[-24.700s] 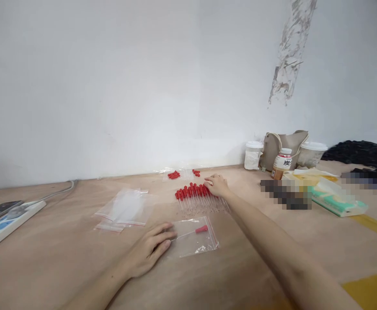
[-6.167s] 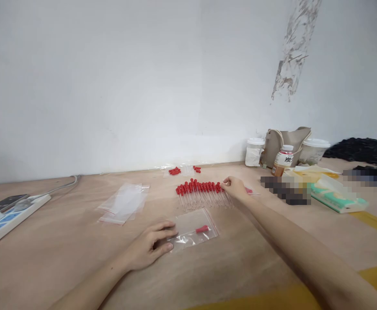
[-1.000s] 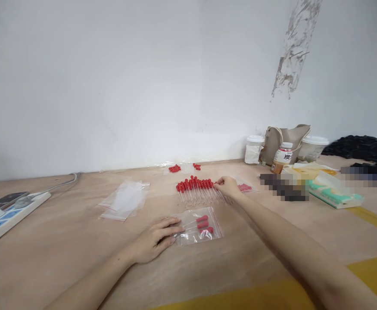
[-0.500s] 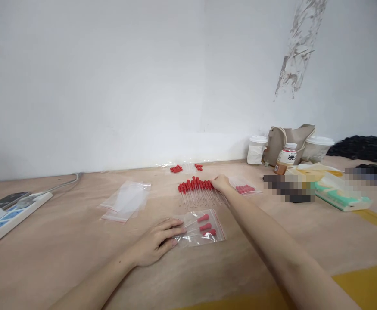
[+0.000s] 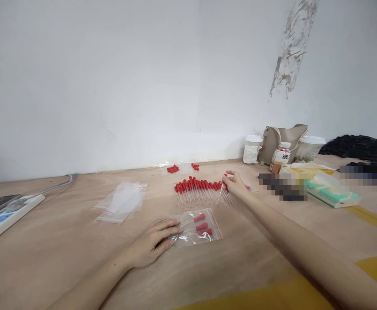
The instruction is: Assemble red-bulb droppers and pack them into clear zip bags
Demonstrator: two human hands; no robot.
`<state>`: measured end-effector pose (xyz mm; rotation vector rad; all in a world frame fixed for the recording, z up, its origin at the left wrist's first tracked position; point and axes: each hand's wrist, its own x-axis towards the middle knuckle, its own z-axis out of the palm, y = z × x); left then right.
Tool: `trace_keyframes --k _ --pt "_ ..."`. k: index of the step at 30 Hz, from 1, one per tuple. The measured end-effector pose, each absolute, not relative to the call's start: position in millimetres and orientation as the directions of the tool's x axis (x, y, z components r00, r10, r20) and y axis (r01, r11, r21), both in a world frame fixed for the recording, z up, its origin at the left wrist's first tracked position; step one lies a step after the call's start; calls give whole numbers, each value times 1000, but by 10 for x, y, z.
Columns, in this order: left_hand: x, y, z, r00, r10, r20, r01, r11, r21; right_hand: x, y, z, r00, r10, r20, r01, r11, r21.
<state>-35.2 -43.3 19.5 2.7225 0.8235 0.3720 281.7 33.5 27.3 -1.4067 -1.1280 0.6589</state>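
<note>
My right hand (image 5: 234, 184) pinches one glass dropper (image 5: 220, 193), its red bulb up at the fingertips and its clear tube slanting down. Just left of it lies a row of red-bulbed droppers (image 5: 196, 185), tubes toward me. My left hand (image 5: 154, 243) lies with fingers stretched over the left end of a clear zip bag (image 5: 191, 242). Inside that bag are three droppers with red bulbs (image 5: 201, 226); the fingers cover part of their tubes. Behind my right hand, another bag with red bulbs (image 5: 247, 187) is mostly hidden.
Flat zip bags (image 5: 123, 200) lie at the left, beyond a power strip (image 5: 10, 221). Loose red bulbs (image 5: 172, 168) rest on plastic near the wall. To the right stand a lidded cup (image 5: 252, 150), a bottle (image 5: 280, 157), a beige bag (image 5: 288, 137) and a tissue pack (image 5: 333, 191).
My right hand has lifted a dropper from the right end of the row and moved slightly right with it. My left hand stays on the bag. The view has shifted slightly.
</note>
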Motion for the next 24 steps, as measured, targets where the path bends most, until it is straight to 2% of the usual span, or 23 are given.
trace_keyframes --k 6,12,24 --pt "-362 -435 196 812 564 152 504 -808 304 2807 -28 9 341 901 269 34 274 -961" --pt "-363 -431 188 804 574 152 508 -797 325 2770 -90 -61 370 898 237 -62 279 -958" --pt "-350 -419 182 809 565 161 497 -805 325 2751 -128 -85 352 917 185 -17 204 -979"
